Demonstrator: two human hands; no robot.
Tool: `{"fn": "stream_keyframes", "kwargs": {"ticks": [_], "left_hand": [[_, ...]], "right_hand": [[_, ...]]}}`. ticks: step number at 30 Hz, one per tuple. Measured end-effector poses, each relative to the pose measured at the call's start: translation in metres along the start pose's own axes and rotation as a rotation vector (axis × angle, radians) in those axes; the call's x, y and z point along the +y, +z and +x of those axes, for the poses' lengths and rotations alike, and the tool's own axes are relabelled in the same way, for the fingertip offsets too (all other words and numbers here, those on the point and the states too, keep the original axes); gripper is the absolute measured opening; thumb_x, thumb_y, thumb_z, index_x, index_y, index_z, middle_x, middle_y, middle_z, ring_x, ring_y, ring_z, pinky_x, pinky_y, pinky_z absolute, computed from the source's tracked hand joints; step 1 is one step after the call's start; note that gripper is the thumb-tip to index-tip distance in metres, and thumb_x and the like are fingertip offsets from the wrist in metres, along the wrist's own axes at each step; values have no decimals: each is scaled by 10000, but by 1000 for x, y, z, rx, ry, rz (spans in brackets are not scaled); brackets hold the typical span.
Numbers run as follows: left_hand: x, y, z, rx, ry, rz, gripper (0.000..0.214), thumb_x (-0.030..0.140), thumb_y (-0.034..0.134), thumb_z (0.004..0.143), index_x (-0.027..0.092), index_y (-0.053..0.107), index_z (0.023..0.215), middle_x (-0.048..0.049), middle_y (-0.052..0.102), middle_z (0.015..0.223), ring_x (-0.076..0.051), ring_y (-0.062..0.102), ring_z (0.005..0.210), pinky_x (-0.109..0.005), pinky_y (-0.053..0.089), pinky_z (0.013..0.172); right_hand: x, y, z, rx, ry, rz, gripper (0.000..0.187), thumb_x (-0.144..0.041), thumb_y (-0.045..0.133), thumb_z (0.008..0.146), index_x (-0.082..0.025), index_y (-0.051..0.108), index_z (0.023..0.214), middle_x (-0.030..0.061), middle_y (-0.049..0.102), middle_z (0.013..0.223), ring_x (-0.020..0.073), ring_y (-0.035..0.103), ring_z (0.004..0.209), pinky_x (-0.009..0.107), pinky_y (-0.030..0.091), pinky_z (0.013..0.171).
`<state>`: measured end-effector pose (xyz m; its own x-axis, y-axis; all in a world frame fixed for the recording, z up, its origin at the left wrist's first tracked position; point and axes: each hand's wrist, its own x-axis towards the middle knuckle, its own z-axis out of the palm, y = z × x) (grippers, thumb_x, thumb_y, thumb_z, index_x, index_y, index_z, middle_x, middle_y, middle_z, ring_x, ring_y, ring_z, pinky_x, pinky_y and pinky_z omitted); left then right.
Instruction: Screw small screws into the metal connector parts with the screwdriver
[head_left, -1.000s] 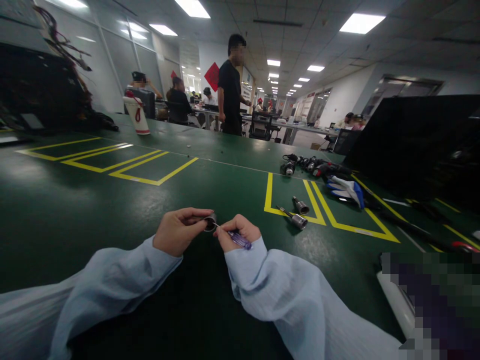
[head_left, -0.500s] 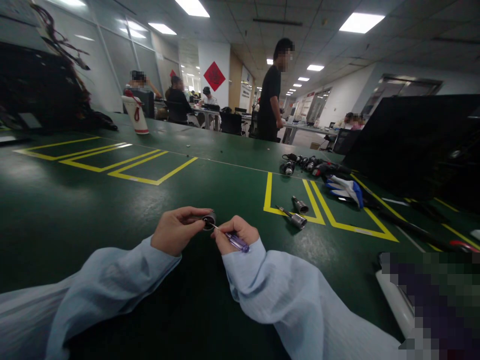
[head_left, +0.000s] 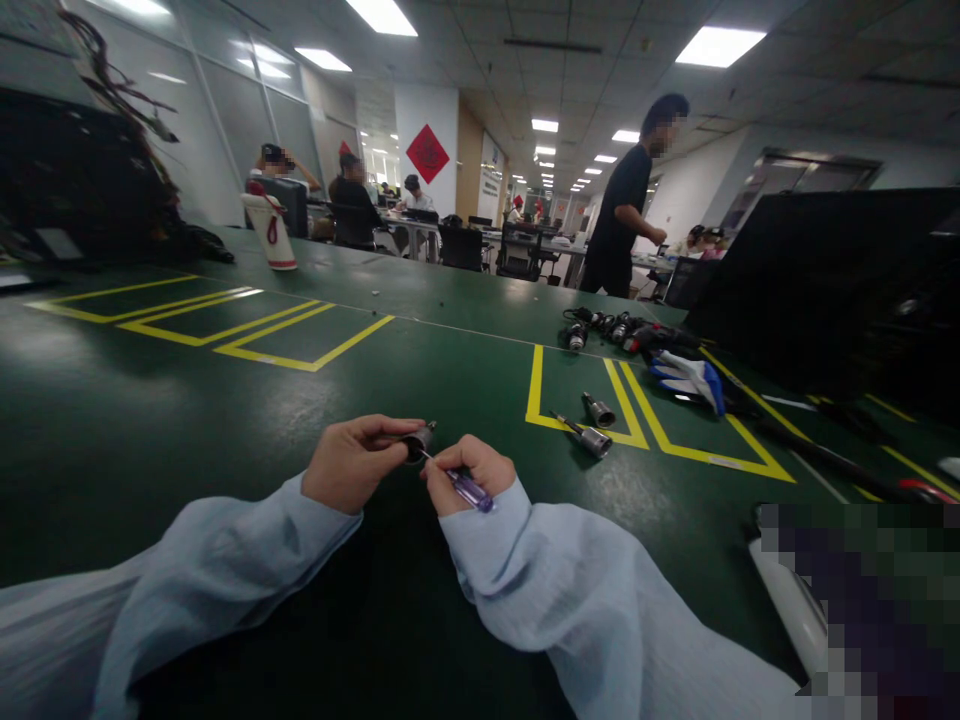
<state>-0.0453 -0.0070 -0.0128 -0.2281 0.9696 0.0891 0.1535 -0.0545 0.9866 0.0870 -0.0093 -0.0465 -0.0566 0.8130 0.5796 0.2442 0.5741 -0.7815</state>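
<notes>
My left hand (head_left: 352,463) pinches a small grey metal cylinder (head_left: 418,442) just above the green table (head_left: 150,400). My right hand (head_left: 469,472) is closed around a small screwdriver with a clear purple handle (head_left: 471,490); its thin shaft points up and left into the open end of the cylinder. Both hands rest low over the table's near edge, close together, in pale blue sleeves.
Two more metal cylinders (head_left: 598,440) (head_left: 598,409) lie in a yellow-taped box to the right. Further back are dark parts (head_left: 611,328), a blue and white glove (head_left: 694,378) and a paper cup (head_left: 272,230). A person (head_left: 626,225) walks behind the table; others sit at desks.
My hands have barely moved; the cylinder is tilted slightly more. The standing person in black has walked from the middle of the room to the right.
</notes>
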Motion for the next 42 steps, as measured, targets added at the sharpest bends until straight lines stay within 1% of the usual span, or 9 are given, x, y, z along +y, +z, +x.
{"fn": "stream_keyframes", "kwargs": {"ticks": [7, 14, 17, 20, 23, 26, 29, 34, 42], "left_hand": [[-1, 1, 1, -5, -13, -11, 196, 175, 662, 451, 168, 674, 647, -77, 718, 811, -241, 666, 764, -329, 538, 751], [-4, 1, 4, 8, -25, -11, 194, 165, 668, 448, 154, 668, 642, -86, 716, 823, -245, 664, 790, -332, 532, 780], [-10, 0, 15, 28, -35, -34, 216, 173, 681, 453, 137, 663, 665, -91, 713, 810, -243, 666, 760, -346, 546, 744], [-19, -1, 32, 94, -67, -106, 209, 160, 700, 460, 114, 639, 655, -98, 703, 845, -231, 663, 777, -340, 553, 737], [-27, -2, 51, 122, -71, -200, 177, 126, 690, 524, 103, 629, 688, -93, 698, 853, -216, 656, 812, -312, 560, 732], [-30, 0, 68, 122, -68, -279, 143, 47, 663, 570, 98, 631, 700, -70, 693, 811, -176, 656, 766, -245, 567, 677], [-30, 3, 82, 191, -84, -374, 155, -58, 597, 586, 83, 619, 647, -50, 671, 695, -139, 647, 637, -193, 564, 559], [-28, 7, 98, 229, -100, -435, 205, -121, 541, 596, 74, 600, 614, -41, 648, 640, -123, 631, 567, -175, 553, 485], [-32, 10, 119, 308, -90, -431, 215, -129, 564, 552, 85, 558, 554, -27, 632, 644, -129, 625, 576, -208, 553, 507]], "right_hand": [[-2, -2, 0, -13, -59, -104, 141, -143, 526, 650, -206, 541, 524, -11, 543, 523, 116, 503, 517, 222, 406, 539], [3, 1, 2, -56, -203, -183, 176, -130, 516, 656, -216, 497, 503, -17, 501, 498, 120, 465, 522, 216, 377, 539], [7, 0, 4, -24, -128, -115, 154, -146, 515, 658, -216, 507, 522, -10, 542, 519, 124, 496, 532, 223, 395, 553], [12, 1, 5, 9, 37, -28, 108, -175, 535, 638, -209, 524, 536, -5, 575, 545, 124, 513, 520, 226, 398, 532], [16, 3, 8, 38, 222, 60, 104, -228, 571, 608, -197, 522, 521, -17, 568, 521, 105, 473, 466, 213, 367, 473], [17, 4, 12, 90, 346, 149, 137, -244, 577, 583, -187, 492, 493, -35, 525, 454, 82, 409, 412, 194, 326, 425], [15, 3, 15, 124, 395, 216, 148, -238, 576, 566, -181, 476, 474, -39, 508, 429, 72, 381, 402, 180, 310, 405], [15, 3, 17, 117, 397, 267, 143, -208, 580, 552, -181, 475, 459, -38, 519, 418, 71, 374, 392, 177, 290, 384], [26, 5, 20, 107, 458, 361, 149, -186, 606, 538, -186, 478, 461, -23, 589, 440, 107, 484, 420, 214, 377, 444]]}}
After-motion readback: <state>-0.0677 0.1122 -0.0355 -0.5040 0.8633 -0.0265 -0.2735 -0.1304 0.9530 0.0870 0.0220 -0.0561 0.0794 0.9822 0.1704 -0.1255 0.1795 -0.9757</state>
